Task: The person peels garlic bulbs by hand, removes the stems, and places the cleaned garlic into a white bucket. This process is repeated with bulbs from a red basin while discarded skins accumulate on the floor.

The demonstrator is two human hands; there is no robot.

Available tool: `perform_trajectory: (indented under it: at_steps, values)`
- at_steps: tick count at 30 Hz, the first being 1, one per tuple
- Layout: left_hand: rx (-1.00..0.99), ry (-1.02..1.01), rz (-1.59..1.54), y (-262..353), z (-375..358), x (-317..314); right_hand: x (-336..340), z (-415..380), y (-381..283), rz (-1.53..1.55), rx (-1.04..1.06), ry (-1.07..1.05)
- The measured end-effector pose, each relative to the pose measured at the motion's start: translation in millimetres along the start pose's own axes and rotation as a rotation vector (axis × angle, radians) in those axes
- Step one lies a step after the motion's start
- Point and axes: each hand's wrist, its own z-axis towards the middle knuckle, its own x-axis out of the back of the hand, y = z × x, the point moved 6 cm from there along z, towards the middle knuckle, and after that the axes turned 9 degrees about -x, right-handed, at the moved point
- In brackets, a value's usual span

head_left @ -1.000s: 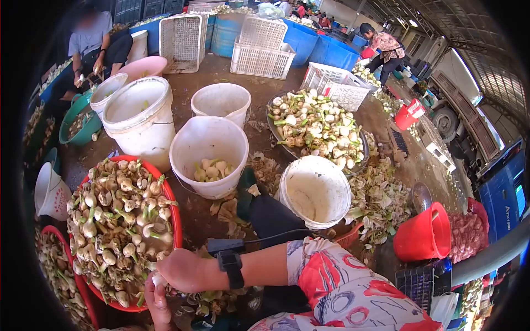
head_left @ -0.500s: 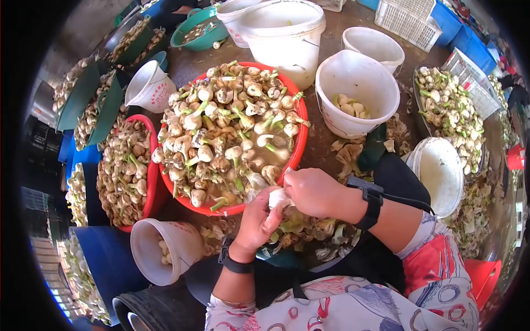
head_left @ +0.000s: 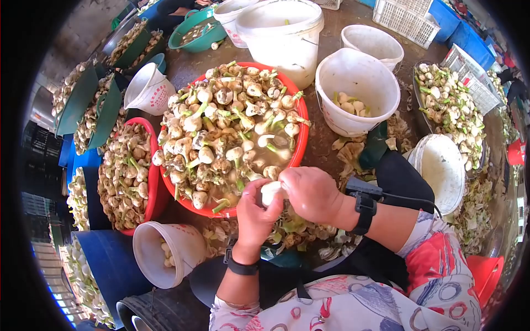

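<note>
My left hand [head_left: 255, 212] holds a white garlic bulb [head_left: 271, 193] between thumb and fingers, just past the near rim of a red basin [head_left: 303, 135]. My right hand [head_left: 312, 193] is closed against the bulb's right side, with its fingertips partly hidden. Unpeeled garlic bulbs [head_left: 223, 140] with stem stubs fill the basin, with murky water at its right side. Peelings [head_left: 301, 229] lie below my hands.
A white bucket [head_left: 359, 77] with peeled bulbs stands beyond my right hand; another white bucket [head_left: 185, 245] lies tilted at lower left. A second red tub [head_left: 157, 176] of garlic is left. An empty white bucket [head_left: 441, 174] stands right.
The bulb and both hands have moved slightly. My left hand's fingers have shifted upward around the bulb, and the back of my right hand has turned.
</note>
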Motion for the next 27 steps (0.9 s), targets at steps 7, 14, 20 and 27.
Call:
perform_trajectory:
  at_steps: [7, 14, 20, 27]
  values:
    - [-0.141, -0.102, -0.173, 8, -7, -3, -18, 8, 40, 0.261, -0.408, -0.258]
    - [-0.037, -0.046, -0.727, -1, -7, -18, 1, 6, 15, 0.249, -0.220, -0.057]
    - [-0.001, 0.003, -0.285, -1, -11, -15, 9, 28, 54, 0.365, -0.396, 0.101]
    - [-0.283, 0.396, -0.900, 8, -2, 105, 2, 41, 81, -0.274, -0.384, -0.156]
